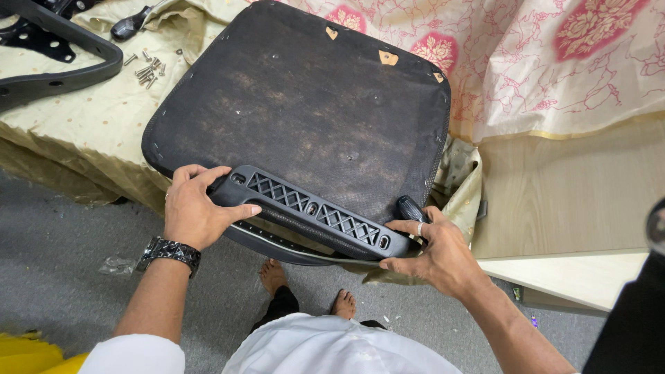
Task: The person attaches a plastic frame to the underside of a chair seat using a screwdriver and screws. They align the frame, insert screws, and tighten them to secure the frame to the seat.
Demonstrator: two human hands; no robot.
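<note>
Two hands: both grip one black plastic bracket (315, 215), which lies on the near edge of an upturned seat pad (305, 104).
Left hand (194, 211): closed over the bracket's left end, fingers curled across the top and thumb pressed along the near side; a dark watch (170, 253) sits on the wrist.
Bracket: between the hands, resting flat against the pad's underside, its latticed face up with slotted holes showing at both ends and midway.
Long axis: runs from the left hand down and away to the right hand, roughly along the pad's near edge, the left end a little farther from the body.
Right hand (433, 253): pinching the bracket's right end, ringed finger on top, with a dark screwdriver handle (410, 208) tucked just beyond the fingers.
Step in hand: likely lining the bracket up on the pad.
Next move: seemingly calls for holding the holes steady and bringing a screw from the loose screws (147, 69), well beyond the left hand.
</note>
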